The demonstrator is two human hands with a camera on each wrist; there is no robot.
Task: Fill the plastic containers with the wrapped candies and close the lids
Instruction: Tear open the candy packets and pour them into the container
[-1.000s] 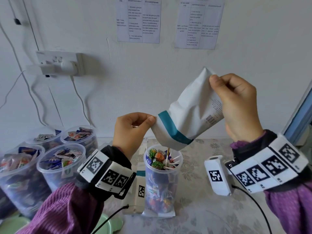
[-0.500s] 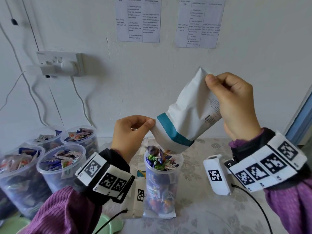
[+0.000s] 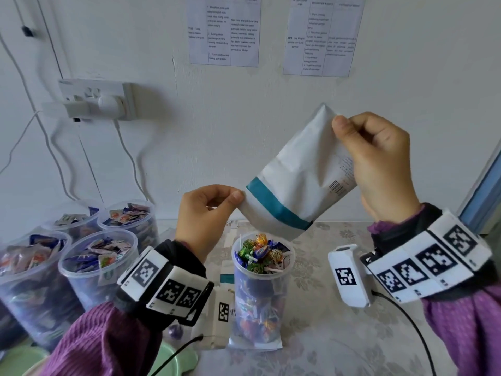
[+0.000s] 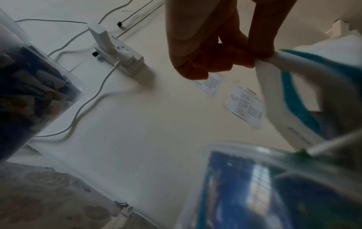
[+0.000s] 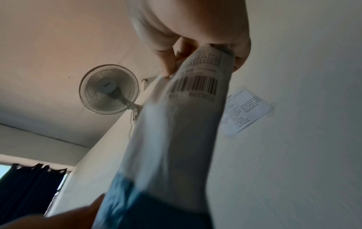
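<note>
A white candy bag (image 3: 301, 180) with a teal band hangs upside down, mouth over a tall clear plastic container (image 3: 260, 294). The container stands on the table and is heaped to the rim with wrapped lollipops (image 3: 260, 255). My left hand (image 3: 208, 213) pinches the bag's lower corner beside the mouth, seen also in the left wrist view as left hand (image 4: 215, 51) on bag (image 4: 290, 86). My right hand (image 3: 379, 158) pinches the bag's raised bottom end; in the right wrist view the right hand (image 5: 197, 38) holds the bag (image 5: 176, 131) near its barcode.
Several clear tubs (image 3: 97, 267) full of wrapped candies stand at the left, lidless. A flat white packet (image 3: 254, 346) lies under the tall container. The patterned table (image 3: 339, 335) extends right. A wall socket (image 3: 92, 99) with cables hangs behind.
More lollipops have dropped from the bag and the heap in the tall container has settled at the rim. Both hands hold their grip; the bag looks flatter.
</note>
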